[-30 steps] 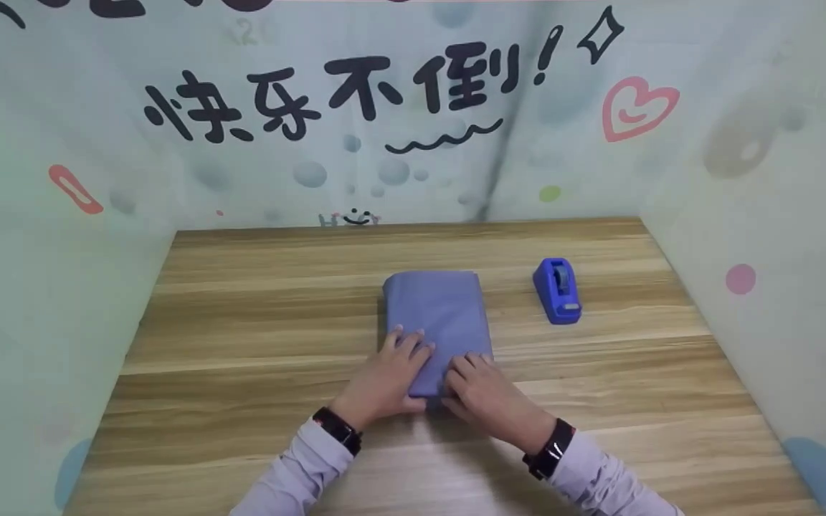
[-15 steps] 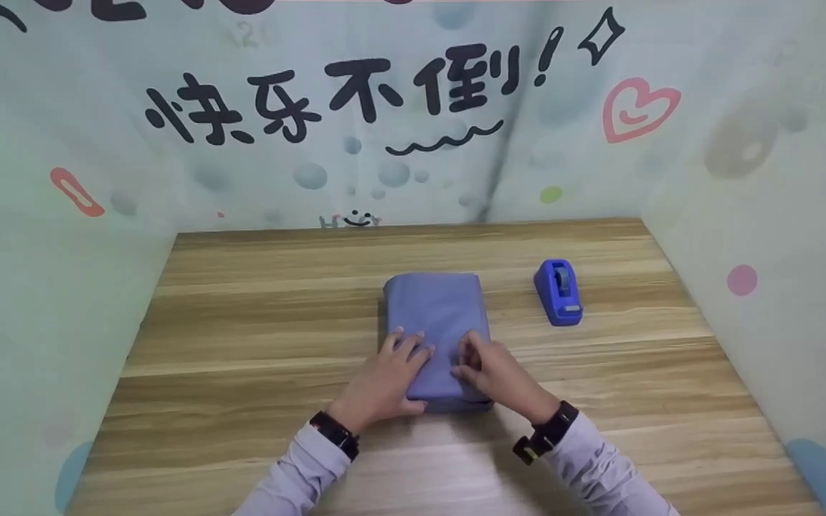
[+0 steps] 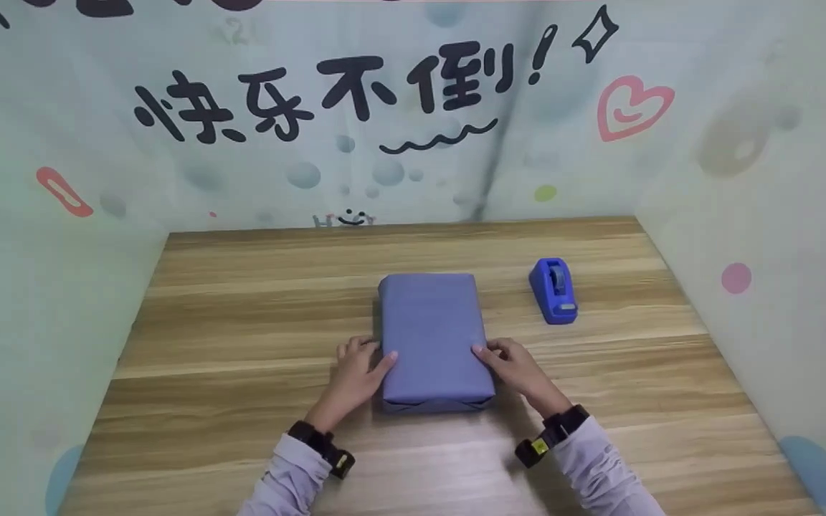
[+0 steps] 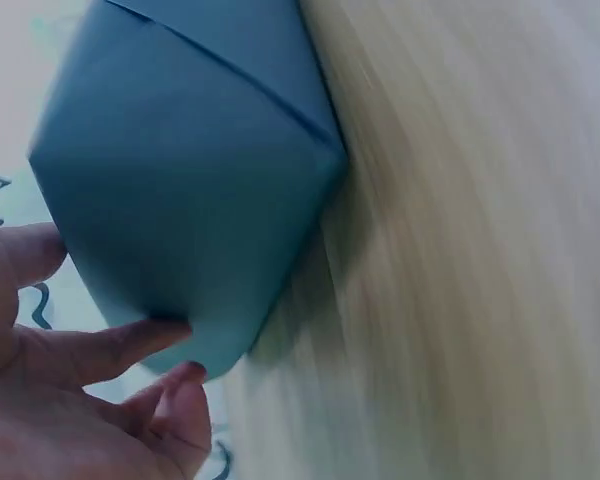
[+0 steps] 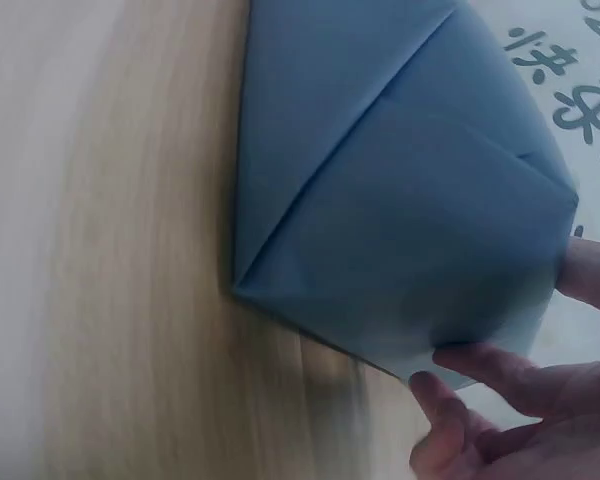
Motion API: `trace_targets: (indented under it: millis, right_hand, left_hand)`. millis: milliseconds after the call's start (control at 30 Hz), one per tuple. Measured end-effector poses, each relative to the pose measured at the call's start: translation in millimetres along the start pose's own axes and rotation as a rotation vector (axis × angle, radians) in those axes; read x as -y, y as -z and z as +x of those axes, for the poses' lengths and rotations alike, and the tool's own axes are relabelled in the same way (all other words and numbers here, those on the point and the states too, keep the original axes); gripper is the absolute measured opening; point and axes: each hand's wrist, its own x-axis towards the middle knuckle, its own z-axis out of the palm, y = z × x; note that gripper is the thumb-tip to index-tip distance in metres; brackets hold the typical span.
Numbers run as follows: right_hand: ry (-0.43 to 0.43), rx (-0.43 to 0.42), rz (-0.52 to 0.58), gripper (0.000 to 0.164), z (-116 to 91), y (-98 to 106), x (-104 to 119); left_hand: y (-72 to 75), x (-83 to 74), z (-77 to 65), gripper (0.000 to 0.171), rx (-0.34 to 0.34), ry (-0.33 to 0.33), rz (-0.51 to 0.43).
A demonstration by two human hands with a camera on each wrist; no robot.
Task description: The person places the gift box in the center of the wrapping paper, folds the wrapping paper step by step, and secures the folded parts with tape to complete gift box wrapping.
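Observation:
A box wrapped in blue-purple paper (image 3: 433, 337) lies on the wooden table, its long side pointing away from me. Folded paper flaps show at its near end, with slanting creases in both wrist views. My left hand (image 3: 355, 373) holds the box's left side, thumb on the top edge and fingertips against the side wall. On the opposite side my right hand (image 3: 522, 367) holds it likewise, thumb on the upper edge. In the left wrist view the left hand (image 4: 70, 390) has its outer fingers bent. The underside of the box is hidden.
A blue tape dispenser (image 3: 555, 292) stands on the table (image 3: 241, 322) to the right of the box, farther back. Printed cloth walls (image 3: 413, 143) enclose the table at the back and both sides.
My left hand has gone from the top of the box to its left side. My right hand has left the near end and top for the right side. The box now shows uncovered on top.

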Motion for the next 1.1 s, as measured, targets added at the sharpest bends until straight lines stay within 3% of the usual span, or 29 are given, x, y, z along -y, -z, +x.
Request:
trace_targets:
  millis: [100,233,333,433,567,667,800,1000,1100]
  right_hand:
    - [0.022,0.046,0.108,0.030,-6.9,2.4,2.9]
    - [0.123,0.106,0.248,0.031,-12.8,7.6,-0.5]
    - [0.208,0.124,0.313,0.038,-14.7,10.8,-7.6]
    - [0.236,0.156,0.346,0.054,-17.4,14.1,-15.6]
    - [0.231,0.185,0.338,0.086,-20.7,18.8,-18.9]
    - [0.266,0.189,0.376,0.098,-20.6,21.2,-11.0]
    - [0.296,0.165,0.458,0.094,-17.6,19.3,3.8]
    - [0.204,0.010,0.494,0.078,-17.7,6.8,18.3]
    - [0.192,-0.045,0.526,0.081,-18.9,2.9,22.3]
  left_hand:
    - [-0.2,0.3,0.4,0.047,0.030,-0.013,-0.179]
    - [2.7,-0.9,-1.0,0.037,0.031,-0.047,-0.473]
    - [4.8,-0.1,-1.9,0.039,0.029,-0.075,-0.602]
    - [5.8,3.0,-4.2,0.051,0.071,-0.080,-0.650]
    - [8.0,2.4,-6.1,0.083,0.138,-0.075,-0.629]
    - [10.6,-4.0,-2.3,0.101,0.155,-0.084,-0.617]
    - [8.0,-14.6,6.4,0.109,0.161,-0.090,-0.661]
    - [-2.9,-26.4,5.9,0.098,0.103,-0.046,-0.758]
    - [-5.6,-31.7,2.4,0.092,0.066,-0.074,-0.800]
